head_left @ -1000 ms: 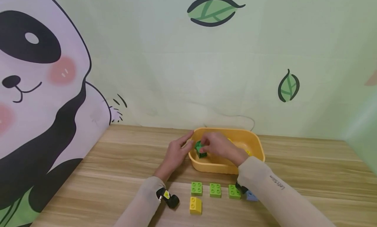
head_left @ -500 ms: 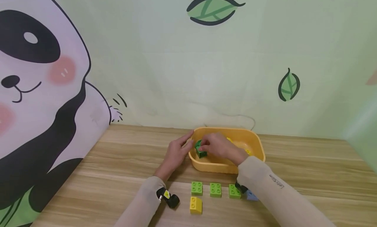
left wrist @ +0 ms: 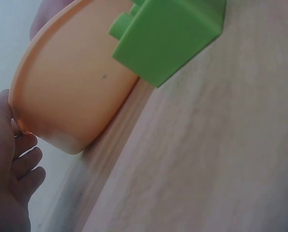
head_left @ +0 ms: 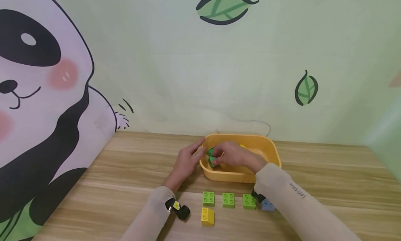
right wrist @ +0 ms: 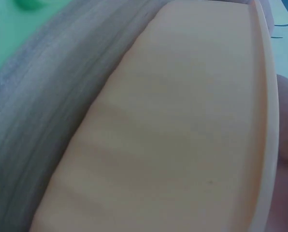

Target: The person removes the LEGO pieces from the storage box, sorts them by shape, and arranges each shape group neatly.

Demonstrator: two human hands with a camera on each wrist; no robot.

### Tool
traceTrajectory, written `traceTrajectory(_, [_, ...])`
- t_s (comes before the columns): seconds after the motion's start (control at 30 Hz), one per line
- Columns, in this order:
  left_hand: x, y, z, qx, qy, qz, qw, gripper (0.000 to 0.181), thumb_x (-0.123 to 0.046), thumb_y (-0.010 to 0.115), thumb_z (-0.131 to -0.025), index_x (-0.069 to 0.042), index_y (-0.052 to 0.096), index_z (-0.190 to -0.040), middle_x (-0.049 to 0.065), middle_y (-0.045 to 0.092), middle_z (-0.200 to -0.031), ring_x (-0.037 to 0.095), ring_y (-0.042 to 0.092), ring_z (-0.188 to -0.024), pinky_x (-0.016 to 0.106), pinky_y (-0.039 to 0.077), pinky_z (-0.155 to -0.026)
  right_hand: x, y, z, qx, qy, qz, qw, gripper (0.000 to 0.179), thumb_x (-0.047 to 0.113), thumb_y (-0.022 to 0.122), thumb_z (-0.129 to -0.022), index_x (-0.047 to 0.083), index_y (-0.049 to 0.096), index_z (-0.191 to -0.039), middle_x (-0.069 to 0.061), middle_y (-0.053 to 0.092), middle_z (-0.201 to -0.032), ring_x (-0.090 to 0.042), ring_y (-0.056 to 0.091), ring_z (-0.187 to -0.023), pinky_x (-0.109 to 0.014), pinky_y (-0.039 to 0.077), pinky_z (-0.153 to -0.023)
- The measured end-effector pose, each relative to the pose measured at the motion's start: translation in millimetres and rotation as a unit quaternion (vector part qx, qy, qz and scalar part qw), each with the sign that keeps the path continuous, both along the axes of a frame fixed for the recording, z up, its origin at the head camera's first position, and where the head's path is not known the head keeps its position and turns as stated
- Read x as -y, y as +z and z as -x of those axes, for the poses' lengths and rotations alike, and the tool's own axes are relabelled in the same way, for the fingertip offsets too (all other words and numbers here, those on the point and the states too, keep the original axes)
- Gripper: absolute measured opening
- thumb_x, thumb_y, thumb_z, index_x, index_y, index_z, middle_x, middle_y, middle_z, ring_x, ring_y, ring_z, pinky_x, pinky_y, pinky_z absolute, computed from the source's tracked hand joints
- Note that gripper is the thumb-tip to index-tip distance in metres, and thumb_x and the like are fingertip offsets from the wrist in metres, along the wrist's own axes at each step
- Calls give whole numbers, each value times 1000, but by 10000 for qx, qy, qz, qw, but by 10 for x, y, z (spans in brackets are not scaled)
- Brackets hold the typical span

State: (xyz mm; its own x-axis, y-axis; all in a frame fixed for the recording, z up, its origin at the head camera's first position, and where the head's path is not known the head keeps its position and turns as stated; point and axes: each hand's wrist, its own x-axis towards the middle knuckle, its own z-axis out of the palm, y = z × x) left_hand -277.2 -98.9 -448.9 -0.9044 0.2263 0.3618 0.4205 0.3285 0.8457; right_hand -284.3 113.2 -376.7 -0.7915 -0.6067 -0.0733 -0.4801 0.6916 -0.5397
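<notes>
My right hand [head_left: 232, 153] reaches down into an orange plastic bin [head_left: 235, 178]. Its thumb and fingers pinch a green block [head_left: 212, 161] near the bin's left end. Just behind that block is another green piece [head_left: 210, 151], partly hidden by the fingers. My left hand [head_left: 185, 162] lies against the bin's left end, its fingers extended along the outside and touching the rim. In the left wrist view, the left hand's loosely bent fingers [left wrist: 25, 162] show below the rim. The right wrist view shows mainly the bin's outer wall [right wrist: 173, 121]; the pinch is hidden there.
In front of the bin, three light green bricks [head_left: 228, 200] stand in a row on the wooden table [head_left: 131, 164]. A blue brick [head_left: 267, 205] sits by the right sleeve, and a yellow sloped brick [head_left: 207, 217] nearer me. Some yellow [head_left: 242, 146] shows inside the bin.
The green block at my right fingertips has turned or tilted, showing a lighter face. My right forearm has shifted slightly right, covering a yellow piece in the bin. My left hand stays at the rim.
</notes>
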Motion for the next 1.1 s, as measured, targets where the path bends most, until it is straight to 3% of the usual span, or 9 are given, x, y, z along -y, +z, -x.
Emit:
traceTrajectory(0.57, [7, 22, -13, -1, -16, 58, 10000, 45, -17, 62, -108, -4, 59, -151, 9, 57, -153, 33, 53, -141, 49, 43, -117, 6, -29, -30, 301, 80, 50, 9995, 27, 13, 83, -94, 2, 75, -118, 0, 74, -100, -15, 67, -94, -35, 59, -93])
traceTrajectory(0.83, [-1, 28, -20, 19, -37, 17, 10000, 45, -16, 62, -108, -3, 58, -151, 10, 57, -154, 34, 52, -142, 50, 42, -118, -33, -19, -81, 171, -198, 306, 9992, 25, 16, 83, -94, 5, 74, -115, -1, 74, -107, -20, 68, -103, -43, 58, -100])
traceTrajectory(1.1, [2, 31, -24, 2, -34, -6, 10000, 44, -15, 62, -108, -3, 59, -151, 11, 57, -153, 35, 52, -141, 50, 42, -118, -75, 67, -178, 29, -250, 713, 9971, 30, 13, 80, -97, 2, 72, -123, -2, 75, -112, -21, 70, -107, -41, 60, -96])
